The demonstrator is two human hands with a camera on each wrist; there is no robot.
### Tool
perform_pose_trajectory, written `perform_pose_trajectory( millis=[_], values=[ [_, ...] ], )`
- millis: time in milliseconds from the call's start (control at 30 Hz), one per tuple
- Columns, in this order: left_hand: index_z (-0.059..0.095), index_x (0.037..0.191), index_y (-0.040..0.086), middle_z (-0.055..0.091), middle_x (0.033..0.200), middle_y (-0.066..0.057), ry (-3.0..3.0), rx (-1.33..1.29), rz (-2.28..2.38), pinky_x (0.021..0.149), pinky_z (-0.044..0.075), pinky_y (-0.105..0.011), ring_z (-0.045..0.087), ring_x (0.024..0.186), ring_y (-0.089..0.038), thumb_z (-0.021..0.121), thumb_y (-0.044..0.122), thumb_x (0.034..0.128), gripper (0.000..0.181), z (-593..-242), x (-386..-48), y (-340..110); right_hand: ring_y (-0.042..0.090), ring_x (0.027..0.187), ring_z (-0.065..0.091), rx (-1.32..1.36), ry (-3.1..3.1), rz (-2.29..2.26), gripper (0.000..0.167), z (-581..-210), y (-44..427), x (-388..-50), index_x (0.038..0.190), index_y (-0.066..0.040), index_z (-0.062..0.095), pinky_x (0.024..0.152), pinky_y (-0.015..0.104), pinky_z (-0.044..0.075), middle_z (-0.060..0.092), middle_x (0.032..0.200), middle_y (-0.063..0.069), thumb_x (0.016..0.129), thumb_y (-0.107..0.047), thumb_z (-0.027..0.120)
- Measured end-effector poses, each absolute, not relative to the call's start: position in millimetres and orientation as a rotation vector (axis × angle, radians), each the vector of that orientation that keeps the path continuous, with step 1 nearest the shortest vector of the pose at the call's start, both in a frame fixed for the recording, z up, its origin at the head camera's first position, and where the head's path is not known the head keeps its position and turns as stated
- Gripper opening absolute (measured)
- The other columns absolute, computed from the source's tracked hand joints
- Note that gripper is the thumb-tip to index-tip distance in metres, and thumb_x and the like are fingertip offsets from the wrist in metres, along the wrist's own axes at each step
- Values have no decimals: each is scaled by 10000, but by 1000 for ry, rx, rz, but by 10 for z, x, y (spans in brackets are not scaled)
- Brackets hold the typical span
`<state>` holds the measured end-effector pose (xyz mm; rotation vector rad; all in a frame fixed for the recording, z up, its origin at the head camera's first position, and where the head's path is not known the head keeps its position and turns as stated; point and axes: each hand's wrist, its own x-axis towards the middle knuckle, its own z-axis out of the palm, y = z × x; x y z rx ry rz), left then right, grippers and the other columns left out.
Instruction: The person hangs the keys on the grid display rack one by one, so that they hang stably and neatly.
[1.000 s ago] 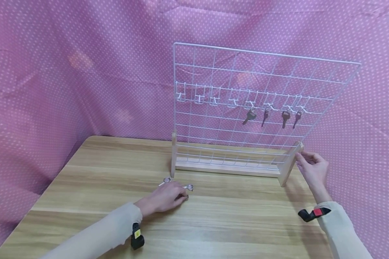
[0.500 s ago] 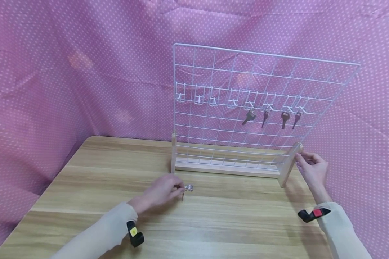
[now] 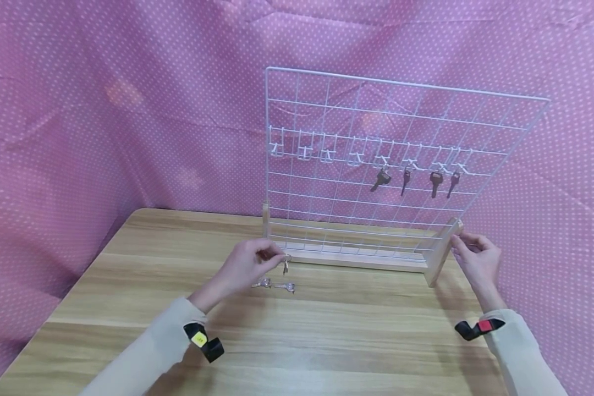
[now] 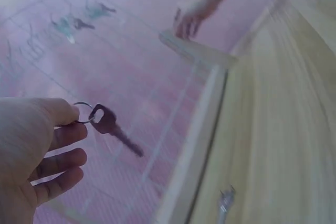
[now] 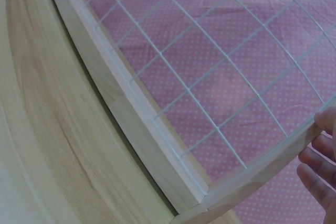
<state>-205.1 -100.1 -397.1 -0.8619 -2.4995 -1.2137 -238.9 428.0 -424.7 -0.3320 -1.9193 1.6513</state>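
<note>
My left hand [image 3: 245, 267] pinches a metal ring between thumb and fingertips, and a key [image 4: 107, 120] dangles from that ring. It is raised above the table, in front of the rack's lower left corner. Under it, two more keys lie on the wood, one key [image 3: 264, 282] beside the other key [image 3: 286, 287]. My right hand [image 3: 480, 264] grips the right wooden side piece [image 3: 443, 253] of a white wire grid rack [image 3: 366, 192], thumb at the front edge. In the right wrist view, fingers [image 5: 317, 169] show beside that wood.
A row of white hooks crosses the grid; the left hooks [image 3: 304, 152] bear nothing, while keys hang on the right ones, such as a dark key [image 3: 436, 183]. The rack stands on a wooden table [image 3: 326, 341]. A pink dotted cloth [image 3: 128, 110] hangs behind.
My left hand has picked a key up by its ring from the table and lifted it toward the rack. Two keys now show where it was. My right hand stays put.
</note>
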Motion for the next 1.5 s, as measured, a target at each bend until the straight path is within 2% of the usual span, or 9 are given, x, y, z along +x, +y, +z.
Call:
perform_pose_trajectory(
  millis=[300, 567, 800, 1033, 1267, 1333, 1400, 1500],
  values=[
    [780, 998, 104, 786, 881, -49, -2353, -796, -1438, 629, 562, -236, 641, 715, -68, 752, 174, 982, 76, -3642, -2078, -708, -29, 646, 718, -351, -1917, 1663, 124, -4245, 4282, -2376, 997, -82, 758, 627, 112, 594, 740, 734, -175, 907, -2, 790],
    [776, 1031, 108, 797, 940, -72, -2260, -761, -1588, 703, 570, -212, 679, 767, -156, 735, 221, 998, 125, -3335, -2185, -372, -40, 637, 715, -312, -1895, 1663, 129, -4269, 4277, -2376, 984, -71, 754, 615, 120, 596, 748, 733, -173, 901, 23, 783],
    [771, 1062, 110, 797, 962, -80, -2229, -790, -1607, 694, 549, -208, 655, 752, -116, 716, 251, 1015, 158, -3103, -2328, -169, -57, 653, 716, -292, -1953, 1581, 116, -4278, 4286, -2379, 1004, -82, 753, 624, 109, 592, 737, 742, -214, 918, -10, 781],
    [772, 1050, 97, 793, 953, -94, -2182, -805, -1654, 717, 568, -245, 692, 787, -231, 717, 243, 1015, 160, -2914, -2471, -6, -43, 640, 720, -311, -1920, 1623, 125, -4276, 4288, -2390, 1011, -56, 755, 613, 109, 589, 744, 734, -193, 908, 11, 779],
    [774, 1037, 80, 792, 928, -96, -2107, -802, -1686, 659, 520, -191, 640, 717, -91, 720, 215, 1013, 147, -2798, -2546, 115, -37, 640, 720, -320, -1922, 1630, 157, -4254, 4278, -2387, 1057, -2, 747, 619, 113, 592, 744, 733, -186, 905, 18, 779],
    [774, 1042, 68, 788, 917, -109, -2081, -797, -1695, 660, 518, -182, 635, 710, -86, 722, 210, 1010, 155, -2774, -2555, 151, -36, 640, 719, -318, -1924, 1627, 156, -4252, 4279, -2387, 1056, -3, 748, 620, 113, 592, 743, 735, -187, 905, 18, 780],
    [774, 1049, 62, 780, 905, -125, -2061, -778, -1702, 667, 516, -171, 645, 718, -121, 720, 208, 1010, 161, -2752, -2557, 187, -38, 639, 718, -316, -1920, 1629, 149, -4253, 4281, -2390, 1047, -9, 750, 621, 114, 593, 744, 736, -184, 905, 20, 779],
    [770, 1064, 44, 779, 919, -161, -2024, -743, -1734, 651, 510, -160, 690, 748, -258, 715, 204, 1014, 177, -2730, -2575, 247, -36, 640, 720, -314, -1910, 1639, 136, -4255, 4281, -2395, 1024, -30, 754, 623, 117, 595, 746, 735, -181, 903, 25, 779]
  ],
)
